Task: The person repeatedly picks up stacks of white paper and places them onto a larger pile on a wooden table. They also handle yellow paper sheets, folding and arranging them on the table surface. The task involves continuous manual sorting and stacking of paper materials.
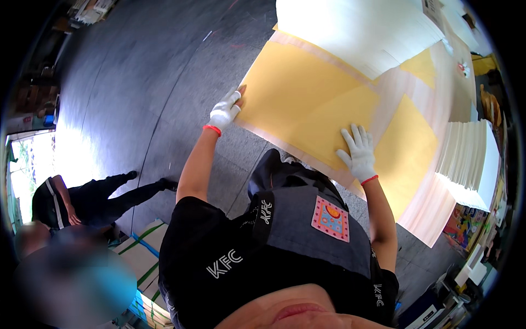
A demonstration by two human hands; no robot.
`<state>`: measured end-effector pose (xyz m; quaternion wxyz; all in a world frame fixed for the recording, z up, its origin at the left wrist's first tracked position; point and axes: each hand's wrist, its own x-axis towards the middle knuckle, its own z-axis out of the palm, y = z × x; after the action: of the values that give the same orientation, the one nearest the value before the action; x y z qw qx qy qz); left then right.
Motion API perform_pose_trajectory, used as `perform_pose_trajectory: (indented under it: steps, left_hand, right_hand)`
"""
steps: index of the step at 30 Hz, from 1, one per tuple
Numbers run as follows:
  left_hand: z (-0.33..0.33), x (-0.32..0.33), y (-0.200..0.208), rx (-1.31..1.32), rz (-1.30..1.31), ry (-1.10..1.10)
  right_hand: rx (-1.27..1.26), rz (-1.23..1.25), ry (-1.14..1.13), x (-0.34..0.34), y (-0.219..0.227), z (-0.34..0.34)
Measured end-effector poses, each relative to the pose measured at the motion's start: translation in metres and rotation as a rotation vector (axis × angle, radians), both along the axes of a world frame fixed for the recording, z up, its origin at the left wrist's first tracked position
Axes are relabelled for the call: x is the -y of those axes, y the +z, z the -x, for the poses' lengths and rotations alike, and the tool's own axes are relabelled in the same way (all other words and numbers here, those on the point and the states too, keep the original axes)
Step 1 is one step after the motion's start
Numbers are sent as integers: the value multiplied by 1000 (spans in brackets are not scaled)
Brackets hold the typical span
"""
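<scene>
A large yellow sheet (307,93) lies on a pale wood-grain table (427,219) in front of me. My left hand (226,109), in a white glove with a red cuff and bare fingertips showing, rests at the sheet's left edge with its fingers apart. On the sheet's near right part, my right hand (359,151) in a matching glove lies flat with fingers spread. Another yellow sheet (408,148) is just right of that hand. A big white sheet (350,33) covers the far side of the yellow one.
A thick stack of white sheets (471,159) stands at the table's right side. Grey floor (164,71) stretches to the left. Another person (71,203) is at the lower left, beside strapped bundles (145,257). Crowded shelves and boxes (438,307) line the lower right.
</scene>
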<state>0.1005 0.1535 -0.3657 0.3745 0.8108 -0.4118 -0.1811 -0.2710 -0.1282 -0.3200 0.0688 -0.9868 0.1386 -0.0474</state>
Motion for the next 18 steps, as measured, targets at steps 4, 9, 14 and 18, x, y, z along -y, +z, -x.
perform_pose_trajectory:
  steps: [4, 9, 14, 18]
  left_hand:
    - [6, 8, 19, -181, 2, 12]
    - [6, 7, 9, -130, -75, 69]
    - [-15, -1, -42, -93, 134, 0]
    - [1, 10, -3, -59, 24, 8]
  right_hand:
    - [-8, 10, -89, -3, 1, 3]
    - [91, -7, -176, 3, -18, 6]
    - [96, -103, -208, 16, -12, 1]
    - [80, -65, -508, 58, 0, -12]
